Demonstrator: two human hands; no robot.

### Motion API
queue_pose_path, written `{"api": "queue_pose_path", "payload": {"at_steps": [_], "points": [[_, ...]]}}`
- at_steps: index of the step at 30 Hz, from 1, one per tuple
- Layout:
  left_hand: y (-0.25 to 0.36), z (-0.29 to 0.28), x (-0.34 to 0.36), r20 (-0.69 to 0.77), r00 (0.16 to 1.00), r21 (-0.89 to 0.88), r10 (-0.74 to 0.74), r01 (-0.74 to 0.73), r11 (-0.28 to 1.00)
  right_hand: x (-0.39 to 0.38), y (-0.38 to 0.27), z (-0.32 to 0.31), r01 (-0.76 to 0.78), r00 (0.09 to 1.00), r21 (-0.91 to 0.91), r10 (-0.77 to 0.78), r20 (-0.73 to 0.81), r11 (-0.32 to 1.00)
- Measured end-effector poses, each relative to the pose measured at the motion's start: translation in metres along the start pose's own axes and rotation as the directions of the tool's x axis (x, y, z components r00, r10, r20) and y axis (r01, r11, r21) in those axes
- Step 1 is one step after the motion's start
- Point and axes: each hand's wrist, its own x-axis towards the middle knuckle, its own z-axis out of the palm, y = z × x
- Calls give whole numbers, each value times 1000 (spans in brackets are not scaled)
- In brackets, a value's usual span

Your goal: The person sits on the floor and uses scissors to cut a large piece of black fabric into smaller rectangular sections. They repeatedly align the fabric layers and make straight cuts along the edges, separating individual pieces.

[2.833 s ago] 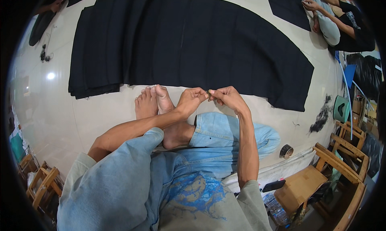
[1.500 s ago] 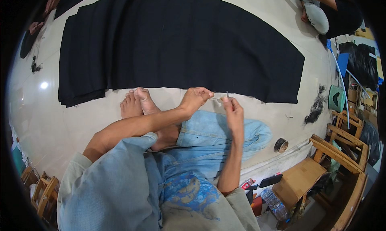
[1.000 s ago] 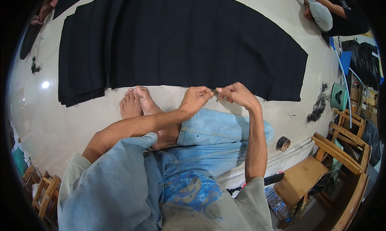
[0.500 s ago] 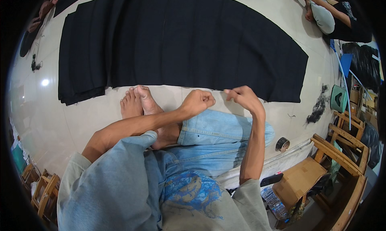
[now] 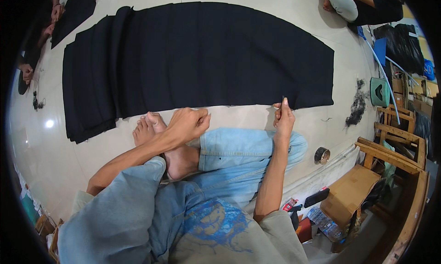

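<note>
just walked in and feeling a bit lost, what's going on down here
A person sits on the floor with a large black cloth spread in front. The right hand pinches a small, thin thing, too small to identify, by the cloth's near edge. The left hand is curled near that edge, by the bare feet; whether it holds anything is unclear. Another person sits at the upper right.

Black cloth [image 5: 206, 57] contrasts with a cream floor [image 5: 59, 163], faded light-blue jeans [image 5: 234, 148], a grey shirt [image 5: 220, 236] printed in mottled blue, and brown cardboard [image 5: 349, 186].
</note>
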Motion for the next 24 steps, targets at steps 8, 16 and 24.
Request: {"api": "queue_pose_path", "payload": {"at_steps": [8,16,24], "points": [[154,78,-2,371,552,-203,747,-736,645,13,36,2,241,970,-397,-204,132,885],[43,20,9,161,882,-213,444,-408,888,-7,10,5,126,977,-306,-63,206,944],[-12,-12,-24,-24,1000,-145,-11,8,989,-55,-16,-22,255,951,-285,-187,245,924]]}}
